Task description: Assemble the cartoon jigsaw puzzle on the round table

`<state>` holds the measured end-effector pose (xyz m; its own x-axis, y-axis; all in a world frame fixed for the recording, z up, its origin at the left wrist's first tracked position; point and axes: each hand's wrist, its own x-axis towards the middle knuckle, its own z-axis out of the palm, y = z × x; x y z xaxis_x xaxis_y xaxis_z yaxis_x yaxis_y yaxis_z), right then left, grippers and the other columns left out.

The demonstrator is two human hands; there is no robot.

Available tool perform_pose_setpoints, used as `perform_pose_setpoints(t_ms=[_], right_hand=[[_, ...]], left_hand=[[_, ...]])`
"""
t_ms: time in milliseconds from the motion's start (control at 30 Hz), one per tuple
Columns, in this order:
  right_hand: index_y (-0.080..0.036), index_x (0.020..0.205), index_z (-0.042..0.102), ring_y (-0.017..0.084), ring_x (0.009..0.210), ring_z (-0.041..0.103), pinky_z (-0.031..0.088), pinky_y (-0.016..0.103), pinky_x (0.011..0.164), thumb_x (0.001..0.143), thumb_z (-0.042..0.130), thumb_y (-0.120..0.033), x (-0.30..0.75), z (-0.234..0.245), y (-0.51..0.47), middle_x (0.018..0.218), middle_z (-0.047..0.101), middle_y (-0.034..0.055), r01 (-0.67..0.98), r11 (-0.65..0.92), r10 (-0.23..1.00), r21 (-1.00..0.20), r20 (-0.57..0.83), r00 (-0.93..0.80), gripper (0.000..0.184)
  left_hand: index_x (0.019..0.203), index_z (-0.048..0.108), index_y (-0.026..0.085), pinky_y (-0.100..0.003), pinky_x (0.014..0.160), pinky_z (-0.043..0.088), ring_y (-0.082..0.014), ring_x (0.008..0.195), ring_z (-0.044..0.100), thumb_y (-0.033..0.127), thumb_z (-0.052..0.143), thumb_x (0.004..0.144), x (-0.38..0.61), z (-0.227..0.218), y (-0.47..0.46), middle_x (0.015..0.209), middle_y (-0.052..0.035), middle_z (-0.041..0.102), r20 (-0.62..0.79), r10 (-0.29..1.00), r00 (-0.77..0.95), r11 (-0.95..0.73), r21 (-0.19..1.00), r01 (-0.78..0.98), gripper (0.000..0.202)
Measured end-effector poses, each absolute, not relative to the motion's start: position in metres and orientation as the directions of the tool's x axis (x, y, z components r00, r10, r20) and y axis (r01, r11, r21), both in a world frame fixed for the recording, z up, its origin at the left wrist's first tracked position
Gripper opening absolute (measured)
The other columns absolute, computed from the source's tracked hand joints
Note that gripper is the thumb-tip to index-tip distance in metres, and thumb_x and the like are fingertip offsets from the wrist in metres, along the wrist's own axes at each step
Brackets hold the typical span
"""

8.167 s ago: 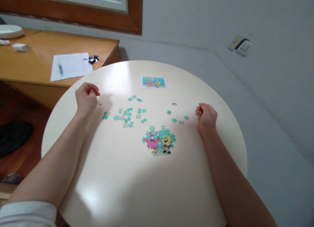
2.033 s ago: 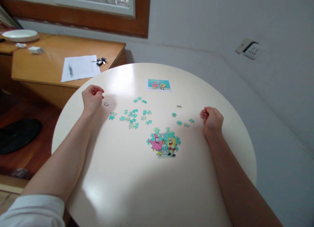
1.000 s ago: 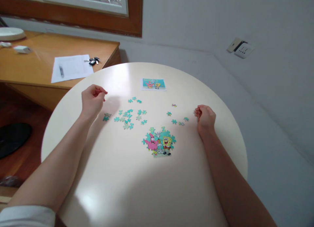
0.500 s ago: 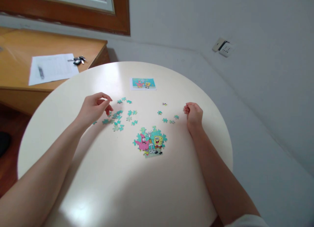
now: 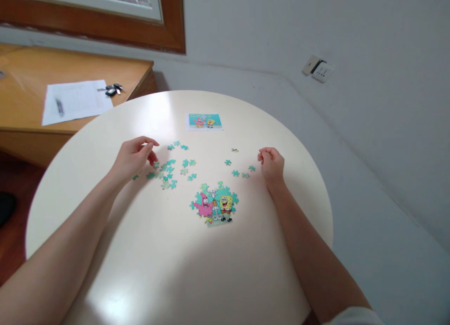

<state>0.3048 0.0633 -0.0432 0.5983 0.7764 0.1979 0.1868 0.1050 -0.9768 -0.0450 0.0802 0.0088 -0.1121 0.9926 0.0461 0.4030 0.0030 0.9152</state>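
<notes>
My left hand (image 5: 135, 157) hovers at the left edge of a loose heap of teal puzzle pieces (image 5: 169, 169), its fingers apart and slightly curled, with nothing seen in them. At the right, my right hand (image 5: 272, 163) rests on its side with the fingers curled in; whether they hold anything is hidden. Closest to it is a puzzle piece (image 5: 252, 168), with a few others to its left. Between the hands and nearer to me lies a partly joined puzzle (image 5: 215, 205) showing three cartoon figures, its outline jagged along the top and sides.
A picture card (image 5: 205, 121) with the same figures lies at the back of the round white table (image 5: 140, 259). Beyond on the left, a wooden desk (image 5: 21, 91) bears a paper sheet (image 5: 77, 98), a pen and keys (image 5: 113, 89). A wall socket (image 5: 322, 71) is at right.
My right hand has shifted slightly left toward the nearby pieces. My left hand stays almost in place over the heap's edge. The view has tilted a little.
</notes>
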Motion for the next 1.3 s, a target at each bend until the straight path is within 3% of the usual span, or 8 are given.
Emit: perform_pose_setpoints(t_ms=[267, 1033, 1300], right_hand=[[-0.019, 0.069, 0.057, 0.011, 0.054, 0.049, 0.037, 0.024, 0.054, 0.065, 0.047, -0.025, 0.308, -0.048, 0.064, 0.056, 0.053, -0.0040, 0.269, 0.075, 0.802, -0.960, 0.219, 0.556, 0.012], [-0.019, 0.069, 0.059, 0.012, 0.054, 0.051, 0.040, 0.026, 0.055, 0.063, 0.048, -0.025, 0.309, -0.048, 0.063, 0.055, 0.053, -0.0033, 0.361, 0.061, 0.803, -0.930, 0.260, 0.536, 0.014], [-0.018, 0.068, 0.060, 0.012, 0.054, 0.052, 0.041, 0.026, 0.054, 0.063, 0.050, -0.025, 0.310, -0.049, 0.064, 0.054, 0.054, -0.0034, 0.352, 0.055, 0.803, -0.934, 0.251, 0.541, 0.014]], left_hand=[[0.078, 0.062, 0.016, -0.024, 0.055, 0.041, -0.0121, 0.049, 0.054, 0.022, 0.050, 0.078, -0.049, 0.005, 0.081, 0.050, 0.0023, 0.057, 0.079, 0.995, -0.059, -0.046, 0.902, 0.429, 0.014], [0.072, 0.059, 0.016, -0.024, 0.054, 0.043, -0.0114, 0.051, 0.055, 0.016, 0.050, 0.070, -0.047, 0.010, 0.080, 0.054, 0.0000, 0.058, 0.114, 0.992, -0.051, -0.078, 0.885, 0.459, 0.009], [0.066, 0.055, 0.017, -0.022, 0.049, 0.037, -0.0099, 0.047, 0.050, 0.016, 0.049, 0.067, -0.060, 0.016, 0.084, 0.051, 0.0008, 0.055, 0.018, 1.000, 0.006, -0.019, 0.875, 0.483, 0.006]])
